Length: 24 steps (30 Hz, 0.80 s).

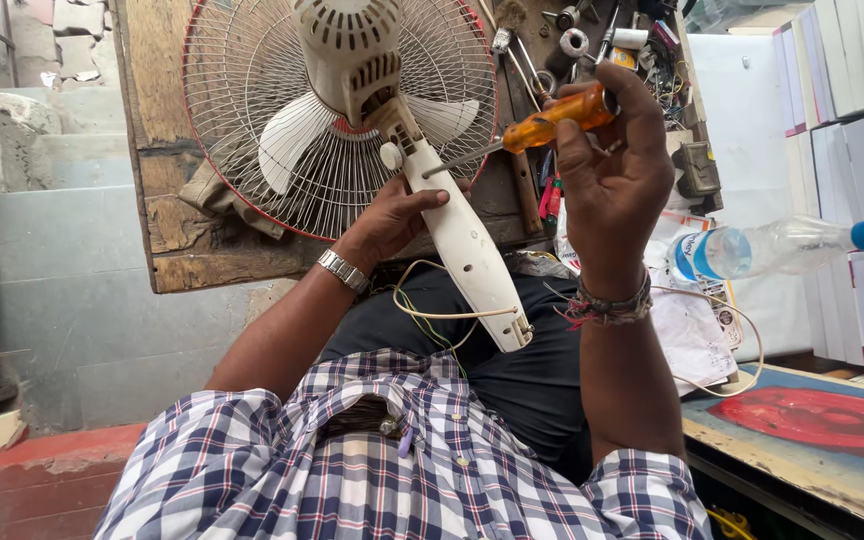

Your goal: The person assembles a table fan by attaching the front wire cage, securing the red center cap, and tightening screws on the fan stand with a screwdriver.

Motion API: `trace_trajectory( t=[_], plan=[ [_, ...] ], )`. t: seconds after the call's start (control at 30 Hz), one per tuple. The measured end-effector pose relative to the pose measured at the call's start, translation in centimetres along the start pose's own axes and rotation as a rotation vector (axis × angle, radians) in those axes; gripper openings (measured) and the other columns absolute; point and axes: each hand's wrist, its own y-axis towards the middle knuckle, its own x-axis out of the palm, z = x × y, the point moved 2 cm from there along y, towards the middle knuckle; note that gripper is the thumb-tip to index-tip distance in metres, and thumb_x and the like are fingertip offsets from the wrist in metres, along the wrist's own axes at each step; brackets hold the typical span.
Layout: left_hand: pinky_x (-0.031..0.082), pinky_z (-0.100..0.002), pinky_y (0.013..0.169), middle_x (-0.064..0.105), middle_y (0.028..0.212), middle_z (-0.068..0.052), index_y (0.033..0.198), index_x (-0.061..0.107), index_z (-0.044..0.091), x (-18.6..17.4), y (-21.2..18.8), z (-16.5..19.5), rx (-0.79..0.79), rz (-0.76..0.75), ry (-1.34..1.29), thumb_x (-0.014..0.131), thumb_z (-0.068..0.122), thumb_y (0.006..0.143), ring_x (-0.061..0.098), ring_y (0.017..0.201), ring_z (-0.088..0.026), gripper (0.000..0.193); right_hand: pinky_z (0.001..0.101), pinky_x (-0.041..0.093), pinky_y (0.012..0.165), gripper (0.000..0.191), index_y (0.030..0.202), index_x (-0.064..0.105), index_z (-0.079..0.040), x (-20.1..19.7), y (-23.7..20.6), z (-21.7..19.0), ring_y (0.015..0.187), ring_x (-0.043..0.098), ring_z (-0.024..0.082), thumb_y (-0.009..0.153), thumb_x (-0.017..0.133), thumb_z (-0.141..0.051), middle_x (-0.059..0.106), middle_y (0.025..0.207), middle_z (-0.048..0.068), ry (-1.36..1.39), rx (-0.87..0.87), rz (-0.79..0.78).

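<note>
Gripping the orange-handled screwdriver (552,122), your right hand (607,170) is pressing its tip into the fan's white neck (462,240). Your left hand (392,222) is clasping that neck from below, while the fan (342,110) is lying on the wooden counter (167,160).

A clear plastic bottle (782,247) with a blue cap and a blue-and-white label (697,256) is seen lying on its side at the right. White boxes (857,60) are stacked beyond it.

Right hand (612,170) gripping screwdriver (542,125), left hand (392,215) steadying fan (342,110)
</note>
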Motion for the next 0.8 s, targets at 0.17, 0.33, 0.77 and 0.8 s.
trace_trajectory(
  t=[0.17, 0.33, 0.77, 0.8],
  plan=[
    [0.063, -0.046, 0.099, 0.069, 0.128, -0.021, 0.131, 0.05, -0.003, 0.0, 0.1, -0.1, 0.003, -0.002, -0.008, 0.075, 0.007, 0.089, 0.07, 0.116, -0.029, 0.05, 0.0306, 0.062, 0.104, 0.042, 0.153, 0.048, -0.002, 0.9, 0.5, -0.3, 0.125, 0.065, 0.015, 0.114, 0.063, 0.002, 0.065, 0.133, 0.012, -0.055, 0.036, -0.048],
    [0.062, -0.048, 0.098, 0.069, 0.128, -0.021, 0.13, 0.047, -0.001, 0.2, 0.0, 0.2, -0.002, 0.008, -0.014, 0.074, 0.007, 0.088, 0.07, 0.116, -0.03, 0.051, 0.0301, 0.061, 0.111, 0.035, 0.151, 0.048, -0.005, 0.7, 0.7, -1.1, 0.125, 0.067, 0.015, 0.119, 0.062, 0.002, 0.067, 0.133, 0.01, -0.063, -0.019, -0.016],
    [0.062, -0.047, 0.089, 0.065, 0.117, -0.018, 0.13, 0.039, 0.002, -0.5, 1.4, 1.2, -0.063, 0.1, -0.029, 0.075, 0.003, 0.085, 0.071, 0.104, -0.032, 0.057, 0.0321, 0.056, 0.082, 0.018, 0.121, 0.058, -0.006, 2.4, 4.7, 1.3, 0.095, 0.067, 0.014, 0.117, 0.061, -0.023, 0.069, 0.11, 0.005, -0.385, -0.053, 0.101],
    [0.063, -0.046, 0.091, 0.065, 0.118, -0.019, 0.13, 0.04, 0.0, -0.7, 1.7, 1.6, -0.049, 0.097, -0.049, 0.075, 0.002, 0.086, 0.072, 0.104, -0.032, 0.056, 0.0306, 0.054, 0.084, 0.019, 0.119, 0.059, -0.006, 2.5, 5.4, 1.7, 0.094, 0.064, 0.014, 0.119, 0.059, -0.025, 0.07, 0.113, 0.006, -0.19, -0.049, 0.079]
  ],
)
